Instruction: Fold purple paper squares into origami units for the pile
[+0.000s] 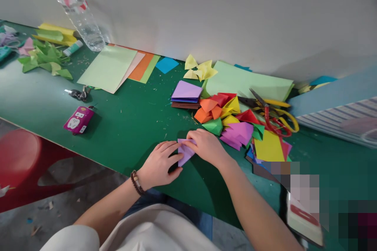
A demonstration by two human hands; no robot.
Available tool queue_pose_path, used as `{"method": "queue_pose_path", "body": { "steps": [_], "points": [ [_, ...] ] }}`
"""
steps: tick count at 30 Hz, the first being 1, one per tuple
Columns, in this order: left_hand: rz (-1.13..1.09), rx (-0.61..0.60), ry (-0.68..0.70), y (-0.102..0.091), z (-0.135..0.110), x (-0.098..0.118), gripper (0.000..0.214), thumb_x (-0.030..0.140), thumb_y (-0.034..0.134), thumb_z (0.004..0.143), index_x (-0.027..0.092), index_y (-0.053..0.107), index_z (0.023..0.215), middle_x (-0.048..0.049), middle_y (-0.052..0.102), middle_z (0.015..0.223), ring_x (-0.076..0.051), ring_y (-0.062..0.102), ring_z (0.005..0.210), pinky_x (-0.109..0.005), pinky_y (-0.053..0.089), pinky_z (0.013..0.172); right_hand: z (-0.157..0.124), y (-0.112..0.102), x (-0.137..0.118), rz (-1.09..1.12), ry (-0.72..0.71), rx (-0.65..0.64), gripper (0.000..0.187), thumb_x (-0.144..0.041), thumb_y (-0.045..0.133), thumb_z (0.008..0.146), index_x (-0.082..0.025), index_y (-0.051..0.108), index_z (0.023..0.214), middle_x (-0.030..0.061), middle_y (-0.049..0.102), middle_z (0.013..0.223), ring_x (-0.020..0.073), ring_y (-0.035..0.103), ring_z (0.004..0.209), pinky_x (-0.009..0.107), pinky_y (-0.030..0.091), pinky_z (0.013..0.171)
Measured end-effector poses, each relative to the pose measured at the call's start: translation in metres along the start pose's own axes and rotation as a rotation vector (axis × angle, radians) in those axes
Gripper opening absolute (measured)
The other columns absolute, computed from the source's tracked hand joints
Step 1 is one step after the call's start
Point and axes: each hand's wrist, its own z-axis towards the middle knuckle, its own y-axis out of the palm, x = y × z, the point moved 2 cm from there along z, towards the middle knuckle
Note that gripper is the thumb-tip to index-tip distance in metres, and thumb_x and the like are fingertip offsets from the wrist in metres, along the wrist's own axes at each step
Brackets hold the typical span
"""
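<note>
A small folded piece of purple paper (185,151) lies on the green tabletop (138,125), held between both hands. My left hand (160,163), with a dark beaded bracelet on its wrist, presses the paper's left side with its fingertips. My right hand (206,147) rests over the upper right part of the paper, covering its far corner. Just beyond my right hand lies a heap of folded coloured paper pieces (228,119), close to but not touching it.
A stack of paper squares (186,94) sits behind the heap. To the right lie red-and-yellow-handled scissors (272,119). Further left are a plastic bottle (77,15), a glue stick (73,48), keys (78,94), a magenta socket-like object (79,120) and folded green pieces (44,60). The table's front edge runs below.
</note>
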Motion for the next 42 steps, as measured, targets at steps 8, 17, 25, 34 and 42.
{"method": "queue_pose_path", "body": {
  "steps": [8,17,25,34,42],
  "points": [
    [-0.01,-0.004,-0.012,-0.001,0.001,0.002,0.03,0.027,0.058,0.082,0.021,0.064,0.111,-0.0109,0.054,0.133,-0.028,0.048,0.125,-0.048,0.041,0.104,0.0,0.002,0.001,-0.017,-0.026,0.027,0.026,-0.038,0.051,0.094,-0.022,0.057,0.074,0.0028,0.064,0.071,0.0193,0.058,0.075,0.031,0.04,0.067],
    [0.12,-0.084,0.037,-0.01,0.009,-0.009,0.025,0.033,0.047,0.094,0.027,0.069,0.103,-0.0059,0.053,0.136,-0.026,0.046,0.126,-0.044,0.041,0.102,0.0,0.002,-0.001,-0.038,-0.008,0.009,0.022,-0.034,0.055,0.092,-0.022,0.057,0.075,0.0029,0.064,0.072,0.0204,0.058,0.076,0.031,0.039,0.066],
    [0.144,-0.092,0.009,-0.009,0.014,-0.013,0.04,0.038,0.061,0.086,0.023,0.058,0.123,-0.0051,0.061,0.128,-0.026,0.049,0.121,-0.044,0.039,0.103,-0.007,0.006,0.001,-0.091,-0.044,0.124,0.024,-0.042,0.055,0.091,-0.02,0.06,0.085,0.0056,0.065,0.08,0.0224,0.055,0.08,0.034,0.04,0.073],
    [0.256,-0.14,0.032,-0.013,0.019,-0.008,0.036,0.043,0.057,0.087,0.019,0.065,0.113,-0.0054,0.064,0.121,-0.025,0.049,0.118,-0.041,0.037,0.103,-0.026,0.006,-0.018,-0.277,-0.287,0.246,0.018,-0.028,0.057,0.091,-0.02,0.067,0.078,0.0061,0.063,0.082,0.0216,0.049,0.083,0.035,0.035,0.073],
    [0.35,-0.18,0.036,-0.013,0.024,-0.005,0.031,0.04,0.053,0.089,0.019,0.068,0.106,-0.0048,0.064,0.118,-0.024,0.051,0.114,-0.038,0.038,0.1,-0.029,0.011,-0.024,-0.246,-0.434,0.184,0.024,-0.024,0.054,0.092,-0.018,0.064,0.071,0.0042,0.06,0.069,0.0193,0.047,0.072,0.032,0.038,0.067]
  ]
}}
